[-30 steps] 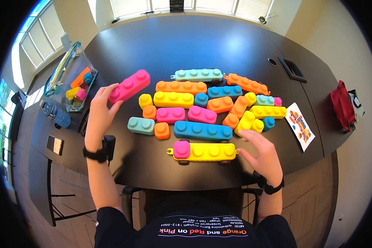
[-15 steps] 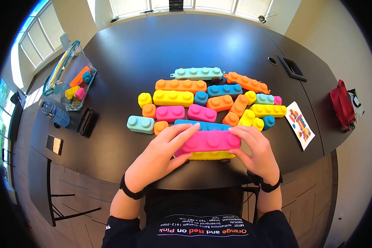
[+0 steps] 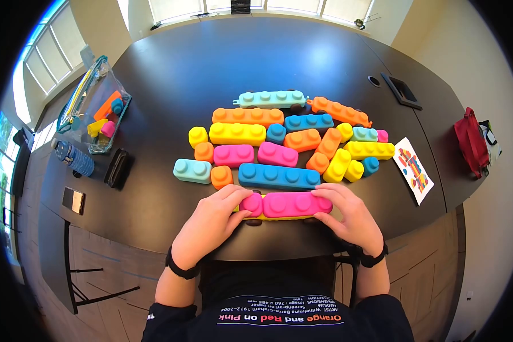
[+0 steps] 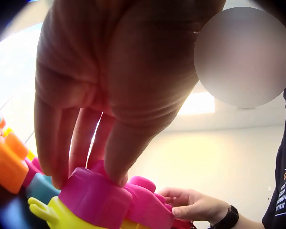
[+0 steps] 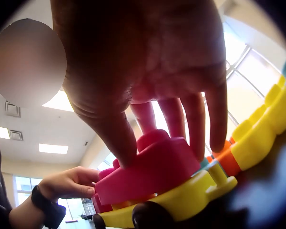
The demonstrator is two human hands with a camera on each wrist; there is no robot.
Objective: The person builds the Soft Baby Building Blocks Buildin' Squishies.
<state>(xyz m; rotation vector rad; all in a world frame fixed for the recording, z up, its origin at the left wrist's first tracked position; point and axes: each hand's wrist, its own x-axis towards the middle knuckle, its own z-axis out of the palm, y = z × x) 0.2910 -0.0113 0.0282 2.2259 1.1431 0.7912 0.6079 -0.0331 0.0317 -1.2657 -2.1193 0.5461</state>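
Note:
A long pink building block (image 3: 290, 205) lies along the top of a yellow wheeled base (image 5: 186, 198) close to the table's front edge. In the right wrist view a narrow gap shows between block and base, with a stud in it. Beside it at the base's left end sits a small pink block (image 3: 251, 206). My left hand (image 3: 211, 218) has thumb and fingers on either side of this small block. With thumb in front and fingers behind, my right hand (image 3: 352, 221) grips the long block's right end.
Just behind the base lies a blue block (image 3: 279, 176), with rows of coloured blocks beyond. A picture card (image 3: 413, 171) lies at right. On the left are a clear bag (image 3: 100, 139), a water bottle (image 3: 74, 157), a black case (image 3: 118, 168) and a phone (image 3: 74, 200).
My left hand brought the long pink block from the left to over the base, where both hands held it. The block has come down onto the base; my left fingers are now at the small block.

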